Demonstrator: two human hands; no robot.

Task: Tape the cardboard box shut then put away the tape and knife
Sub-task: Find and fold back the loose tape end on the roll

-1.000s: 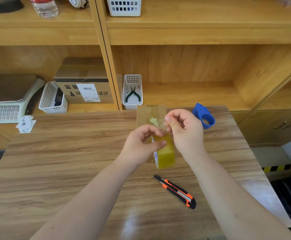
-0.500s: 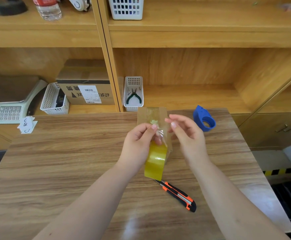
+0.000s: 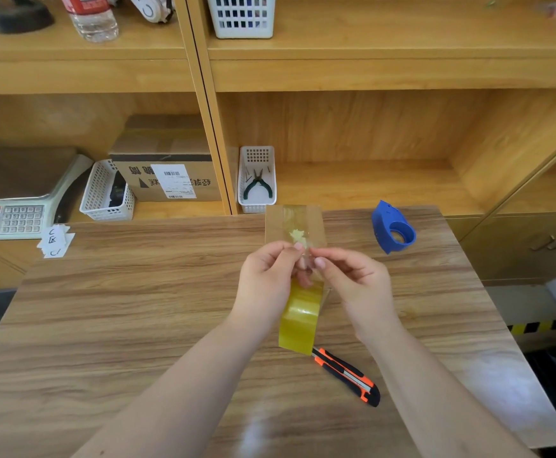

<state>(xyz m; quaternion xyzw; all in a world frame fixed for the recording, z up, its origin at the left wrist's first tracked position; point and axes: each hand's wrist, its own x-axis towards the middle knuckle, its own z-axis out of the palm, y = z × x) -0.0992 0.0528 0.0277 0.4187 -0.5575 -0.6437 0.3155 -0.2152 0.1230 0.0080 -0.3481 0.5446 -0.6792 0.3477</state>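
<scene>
The left hand [image 3: 266, 279] is closed around the roll of yellow tape [image 3: 299, 320] and holds it up above the counter [image 3: 138, 309]. The right hand [image 3: 356, 285] pinches the loose end of the tape with its thumb and first finger, and its other fingers are curled in. Both hands are close together, right in front of the small cardboard box [image 3: 295, 224].

The job right now looks like getting the tape end free. To do it well, the right hand should keep a firm pinch and pull slow and straight away from the roll, so the strip does not split or fold and stick to itself (thin tape loves to do that). The left hand should hold the roll steady.

The roll hangs with its flat band facing us, running up and down. The box sits on the far part of the counter, its long side pointing away from the person. The knife [image 3: 347, 375] lies flat on the counter below the roll, slanting toward the right, near side.
</scene>
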